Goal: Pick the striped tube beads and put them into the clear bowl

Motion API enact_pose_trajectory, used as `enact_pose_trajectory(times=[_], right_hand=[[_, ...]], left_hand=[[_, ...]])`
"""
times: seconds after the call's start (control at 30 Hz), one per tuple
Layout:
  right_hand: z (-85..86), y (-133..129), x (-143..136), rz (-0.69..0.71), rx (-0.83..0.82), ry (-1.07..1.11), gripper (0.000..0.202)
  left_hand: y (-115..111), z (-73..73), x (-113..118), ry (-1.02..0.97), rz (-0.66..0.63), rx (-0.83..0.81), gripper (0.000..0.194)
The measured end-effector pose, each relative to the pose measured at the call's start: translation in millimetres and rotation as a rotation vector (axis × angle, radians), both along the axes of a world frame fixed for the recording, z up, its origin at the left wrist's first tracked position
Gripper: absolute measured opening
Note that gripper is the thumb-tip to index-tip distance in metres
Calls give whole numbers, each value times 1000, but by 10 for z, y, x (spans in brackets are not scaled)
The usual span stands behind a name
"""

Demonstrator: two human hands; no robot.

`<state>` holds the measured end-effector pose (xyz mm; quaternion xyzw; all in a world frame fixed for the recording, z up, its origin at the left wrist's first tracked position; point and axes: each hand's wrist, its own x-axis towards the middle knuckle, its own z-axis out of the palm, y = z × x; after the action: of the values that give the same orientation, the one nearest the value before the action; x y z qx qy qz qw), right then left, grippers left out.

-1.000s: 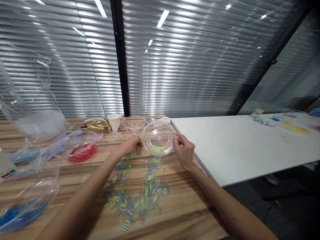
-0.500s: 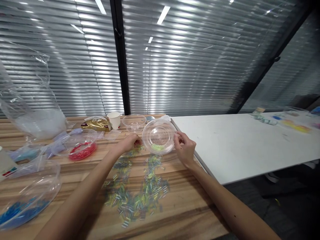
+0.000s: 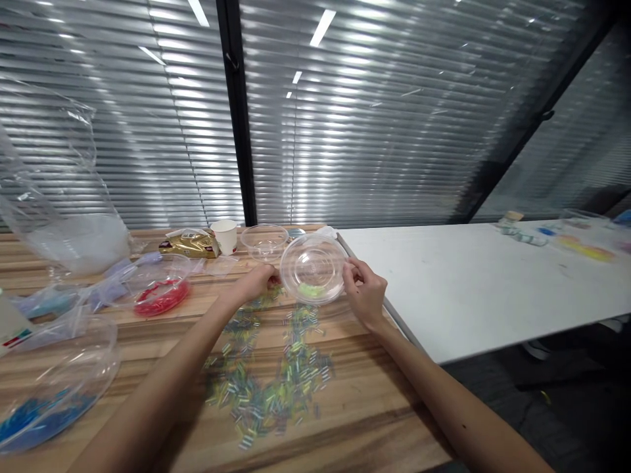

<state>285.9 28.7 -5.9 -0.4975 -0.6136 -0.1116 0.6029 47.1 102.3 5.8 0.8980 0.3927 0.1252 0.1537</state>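
Observation:
My right hand (image 3: 365, 294) pinches the rim of a clear round plastic bowl (image 3: 315, 253), which is tilted toward me above the table. A small heap of yellow-green pieces (image 3: 311, 290) lies at its lower side. Left of the bowl, my left hand (image 3: 259, 280) is down at the tabletop with its fingers drawn together; what they hold, if anything, is hidden. Just in front of it spread many small tube-like pieces (image 3: 269, 387), yellow, green and bluish, loose on the wood-grain table (image 3: 365, 420).
To the left stand a clear bowl with red pieces (image 3: 162, 297) and one with blue pieces (image 3: 44, 414). Behind are a paper cup (image 3: 225, 236), a gold packet (image 3: 190, 244) and another clear bowl (image 3: 265, 243). A white table (image 3: 468, 282) adjoins on the right.
Almost nothing differs. My left hand has shifted very slightly at the tabletop; the bowl and my right hand stay in place.

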Motion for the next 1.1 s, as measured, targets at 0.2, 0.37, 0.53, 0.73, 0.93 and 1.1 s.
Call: enact_pose_trajectory(times=[0.2, 0.37, 0.53, 0.73, 0.93, 1.1], right_hand=[[2, -3, 3, 11, 0, 3, 22], [24, -12, 2, 3, -32, 16, 24], [36, -20, -6, 2, -48, 9, 24], [11, -8, 2, 20, -33, 21, 23], [3, -2, 12, 14, -32, 14, 24], [0, -2, 10, 1, -47, 4, 25]], left_hand=[[-6, -16, 17, -3, 24, 25, 22], [-9, 5, -5, 1, 16, 6, 24], [15, 4, -44, 13, 23, -25, 28], [8, 16, -32, 14, 26, -52, 32], [-32, 70, 2, 31, 31, -75, 33], [-63, 106, 21, 30, 22, -75, 35]])
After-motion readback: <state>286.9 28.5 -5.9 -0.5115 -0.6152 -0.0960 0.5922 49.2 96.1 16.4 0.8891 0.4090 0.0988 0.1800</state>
